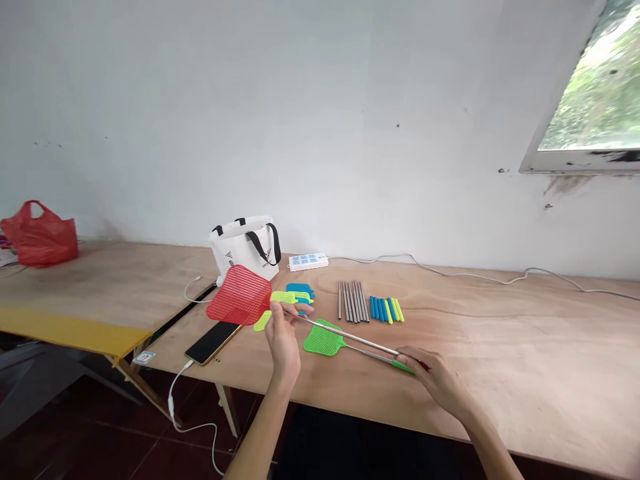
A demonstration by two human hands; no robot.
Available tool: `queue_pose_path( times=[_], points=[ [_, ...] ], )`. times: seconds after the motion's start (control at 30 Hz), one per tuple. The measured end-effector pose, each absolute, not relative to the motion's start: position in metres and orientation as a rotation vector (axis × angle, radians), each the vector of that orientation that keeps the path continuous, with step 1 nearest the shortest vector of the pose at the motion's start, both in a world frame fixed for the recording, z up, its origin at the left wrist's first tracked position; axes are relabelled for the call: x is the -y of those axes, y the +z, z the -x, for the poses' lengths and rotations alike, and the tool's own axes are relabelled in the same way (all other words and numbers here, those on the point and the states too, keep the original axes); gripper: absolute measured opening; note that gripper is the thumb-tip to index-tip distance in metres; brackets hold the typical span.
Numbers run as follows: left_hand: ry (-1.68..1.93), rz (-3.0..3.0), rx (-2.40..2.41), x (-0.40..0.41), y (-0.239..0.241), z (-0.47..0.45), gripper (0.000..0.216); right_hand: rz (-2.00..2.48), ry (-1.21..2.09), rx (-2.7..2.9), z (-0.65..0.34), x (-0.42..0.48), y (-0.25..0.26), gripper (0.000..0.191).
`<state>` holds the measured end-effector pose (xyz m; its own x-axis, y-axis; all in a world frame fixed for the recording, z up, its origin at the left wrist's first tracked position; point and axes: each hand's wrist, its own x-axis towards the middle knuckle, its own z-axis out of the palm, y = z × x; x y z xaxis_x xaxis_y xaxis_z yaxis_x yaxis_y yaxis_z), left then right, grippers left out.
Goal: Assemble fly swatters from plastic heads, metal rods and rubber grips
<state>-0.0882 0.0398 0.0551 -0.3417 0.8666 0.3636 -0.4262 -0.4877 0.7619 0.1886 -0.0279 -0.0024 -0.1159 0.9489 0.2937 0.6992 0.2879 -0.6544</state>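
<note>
A red fly swatter (240, 295) with a long metal rod is held above the table between both hands. My left hand (284, 343) pinches it where the red mesh head meets the rod. At the other end, my right hand (435, 377) is closed around its dark red handle, which is mostly hidden. Beneath it on the table lies a green fly swatter (324, 339) with a metal rod and green grip. Behind my left hand are loose blue mesh heads (301, 289) and yellow mesh heads (283, 297). Metal rods (356, 301) and blue and yellow grips (386, 309) lie in rows.
A black phone (213, 342) with a white cable rests at the table's left edge. Behind it stand a white bag (245, 250) with black handles and a white power strip (308, 262). A red plastic bag (43, 237) sits on the left table, across a gap.
</note>
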Motion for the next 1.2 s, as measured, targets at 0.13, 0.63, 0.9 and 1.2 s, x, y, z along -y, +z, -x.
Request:
queue_pose_path(
  times=[0.13,0.63,0.9,1.2],
  points=[
    [1.654,-1.091,-0.729,-0.024,0.033,0.05,0.053,1.378,0.515,1.868,-0.154,0.033,0.002,0.048],
    [1.407,-1.191,-0.743,-0.003,0.003,0.008,0.053,1.422,0.422,1.837,-0.132,0.035,-0.012,0.049],
    [1.617,-0.982,-0.742,-0.028,0.004,0.029,0.052,1.594,0.178,1.995,-0.157,0.035,-0.005,0.051],
    [1.933,-0.74,-0.691,-0.082,0.043,0.141,0.053,1.61,0.334,1.912,-0.27,0.031,-0.014,0.044]
  ],
)
